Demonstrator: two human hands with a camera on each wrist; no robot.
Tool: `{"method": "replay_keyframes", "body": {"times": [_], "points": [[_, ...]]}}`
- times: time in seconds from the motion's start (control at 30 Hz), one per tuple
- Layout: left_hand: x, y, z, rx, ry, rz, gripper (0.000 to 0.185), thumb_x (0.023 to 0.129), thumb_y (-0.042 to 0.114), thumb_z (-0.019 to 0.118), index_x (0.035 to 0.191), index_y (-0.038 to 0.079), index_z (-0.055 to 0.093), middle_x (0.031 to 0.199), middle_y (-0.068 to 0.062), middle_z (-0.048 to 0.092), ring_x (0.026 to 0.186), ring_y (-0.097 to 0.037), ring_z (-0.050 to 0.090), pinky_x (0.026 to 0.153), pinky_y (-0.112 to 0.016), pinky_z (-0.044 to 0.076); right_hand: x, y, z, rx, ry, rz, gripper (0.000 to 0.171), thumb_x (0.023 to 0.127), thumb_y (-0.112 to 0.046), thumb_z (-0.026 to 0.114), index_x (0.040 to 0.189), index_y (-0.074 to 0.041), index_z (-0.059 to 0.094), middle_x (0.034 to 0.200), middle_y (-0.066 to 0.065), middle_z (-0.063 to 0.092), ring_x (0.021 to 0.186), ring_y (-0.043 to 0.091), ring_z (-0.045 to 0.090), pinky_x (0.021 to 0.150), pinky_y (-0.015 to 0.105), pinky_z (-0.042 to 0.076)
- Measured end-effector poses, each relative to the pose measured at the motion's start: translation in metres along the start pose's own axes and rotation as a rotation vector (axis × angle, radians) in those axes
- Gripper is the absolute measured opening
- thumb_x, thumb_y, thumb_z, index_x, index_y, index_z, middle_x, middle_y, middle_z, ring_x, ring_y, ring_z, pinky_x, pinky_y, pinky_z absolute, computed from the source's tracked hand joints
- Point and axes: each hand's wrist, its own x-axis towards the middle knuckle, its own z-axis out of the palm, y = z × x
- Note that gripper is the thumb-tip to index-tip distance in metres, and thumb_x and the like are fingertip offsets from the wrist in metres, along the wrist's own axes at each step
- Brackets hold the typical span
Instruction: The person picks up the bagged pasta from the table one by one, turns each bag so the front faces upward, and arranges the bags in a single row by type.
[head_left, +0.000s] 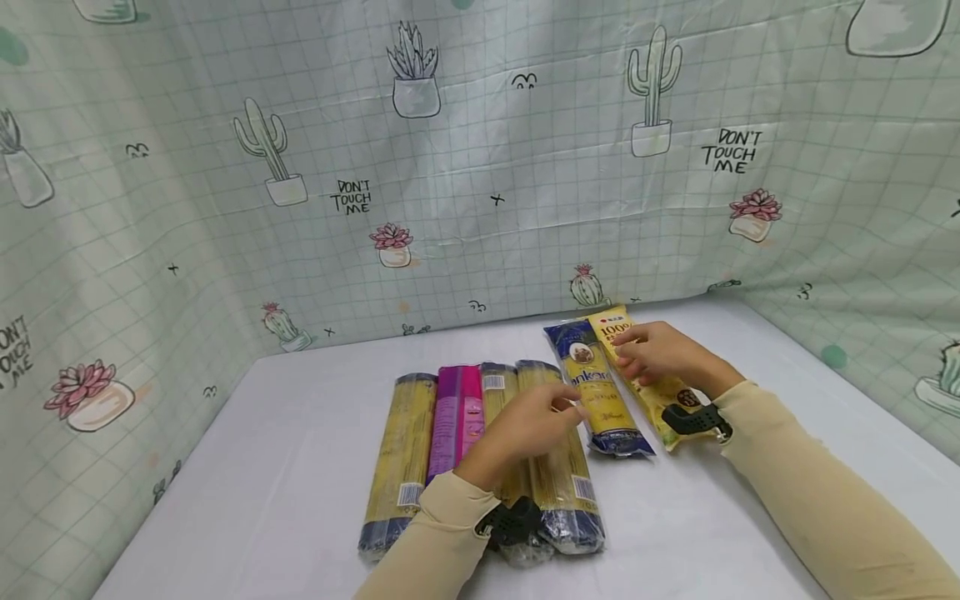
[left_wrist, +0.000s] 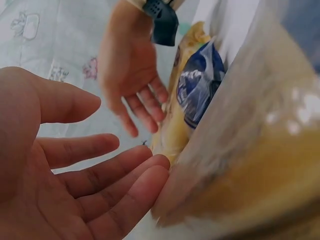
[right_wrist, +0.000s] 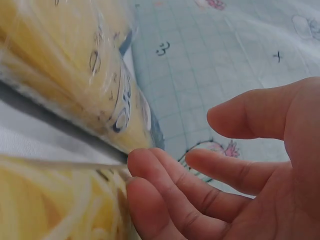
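Observation:
My left hand point(head_left: 534, 423) hovers over the row's rightmost pack of spaghetti point(head_left: 558, 475), fingers loosely bent and gripping nothing. In the left wrist view, this hand's fingertips point(left_wrist: 159, 167) lie right at a clear wrapper. My right hand point(head_left: 663, 354) is over the yellow pasta pack point(head_left: 671, 404) marked "100%", its thumb apart from the fingers. In the right wrist view, its fingertips point(right_wrist: 142, 192) are at the edge of a yellow pack. Between the hands lies a blue-and-yellow spaghetti pack point(head_left: 600, 387), slanted against the yellow one.
Left of the left hand lie another spaghetti pack point(head_left: 401, 458), a purple-and-pink pack point(head_left: 446, 417) and a third clear pack point(head_left: 501, 382), side by side. They rest on a white table point(head_left: 277, 467). A cactus-print curtain point(head_left: 495, 150) encloses the back and sides.

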Motion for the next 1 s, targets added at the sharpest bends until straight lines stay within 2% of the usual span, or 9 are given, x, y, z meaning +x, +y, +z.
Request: {"method": "replay_keyframes", "body": {"times": [0.17,0.4,0.5,0.7,0.9,1.0], "points": [[-0.005,-0.003,-0.009,-0.004,0.01,-0.005,0.036,0.101,0.027,0.059,0.13,0.008,0.066,0.112,-0.004,0.07,0.095,-0.015,0.066,0.079,-0.031,0.053,0.002,0.009,-0.005,0.005,0.012,0.012,0.047,0.107,-0.021,0.047,0.143,0.009,0.044,0.114,0.021,0.064,0.09,0.023,0.068,0.074,0.035,0.057],[-0.008,-0.01,-0.018,-0.007,0.003,0.012,0.032,0.102,0.025,0.058,0.129,0.011,0.067,0.11,-0.005,0.07,0.088,-0.013,0.065,0.072,-0.03,0.053,0.003,0.018,-0.006,0.164,-0.009,0.053,0.048,0.106,-0.019,0.046,0.143,0.011,0.04,0.113,0.019,0.064,0.092,0.02,0.066,0.078,0.032,0.058],[-0.008,-0.012,-0.02,-0.004,0.006,0.008,0.032,0.102,0.025,0.058,0.129,0.012,0.068,0.107,-0.004,0.071,0.083,-0.012,0.064,0.07,-0.031,0.052,0.003,0.018,-0.005,0.195,-0.011,0.061,0.048,0.106,-0.021,0.047,0.143,0.011,0.041,0.112,0.019,0.065,0.092,0.02,0.066,0.078,0.031,0.058],[-0.008,-0.013,-0.022,0.021,0.019,-0.03,0.035,0.102,0.027,0.058,0.13,0.007,0.066,0.104,-0.005,0.07,0.082,-0.013,0.064,0.072,-0.034,0.052,0.002,0.016,-0.002,0.172,0.001,0.063,0.052,0.106,-0.024,0.049,0.145,0.01,0.04,0.116,0.02,0.064,0.096,0.021,0.066,0.08,0.032,0.057],[-0.011,-0.019,-0.028,0.023,-0.018,-0.057,0.033,0.102,0.024,0.058,0.126,0.003,0.066,0.088,-0.002,0.068,0.075,-0.017,0.064,0.064,-0.033,0.051,0.001,0.012,0.005,0.164,0.008,0.055,0.048,0.106,-0.022,0.048,0.141,0.011,0.044,0.115,0.021,0.064,0.095,0.022,0.066,0.08,0.032,0.057],[-0.013,-0.02,-0.032,0.05,-0.016,-0.077,0.03,0.101,0.024,0.059,0.121,0.004,0.069,0.091,-0.003,0.067,0.073,-0.016,0.062,0.063,-0.032,0.05,0.0,0.008,0.009,0.141,0.015,0.047,0.045,0.106,-0.022,0.048,0.138,0.01,0.048,0.112,0.019,0.064,0.093,0.022,0.065,0.078,0.031,0.057]]}}
